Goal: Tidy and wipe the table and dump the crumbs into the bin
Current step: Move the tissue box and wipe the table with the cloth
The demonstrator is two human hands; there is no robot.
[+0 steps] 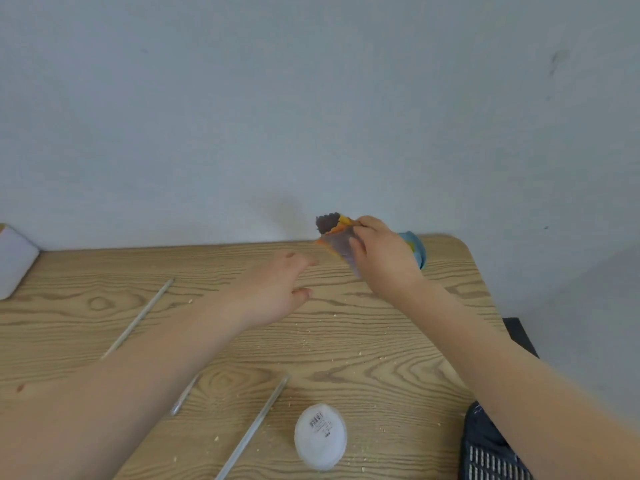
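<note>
Table (346,327): a wood-grain top is seen from above, set against a pale wall (311,98) at 12 o'clock.
Right hand (384,258): raised over the far edge of the table at about 1 o'clock; a crumpled snack wrapper (334,237) is pinched between thumb and curled fingers.
Snack wrapper: orange-edged, dark inside, with a jagged torn top; it is held clear of the table surface.
Left hand (280,292): stretched toward 12 o'clock, just left of the wrapper and apart from it; the fingers are loosely extended, the thumb is set apart, and nothing is held. Whether the table is touched cannot be told.
Crumbs (332,344): pale specks are scattered across the middle and near part of the table, mostly from 3 to 6 o'clock.
Sticks: one thin wooden stick (138,318) lies at 9 o'clock; a second (254,426) lies at 6 o'clock; a shorter one (183,396) is partly hidden under the left forearm.
White lid (320,436): a round lid with a barcode label lies flat at 6 o'clock, just beside the second stick.
Blue cup (417,249): partly hidden behind the right hand, at the far edge.
White block (15,261): seen at the left edge, at 9 o'clock.
Dark basket (485,452): a slotted wall is seen off the table's right side, at 5 o'clock.
</note>
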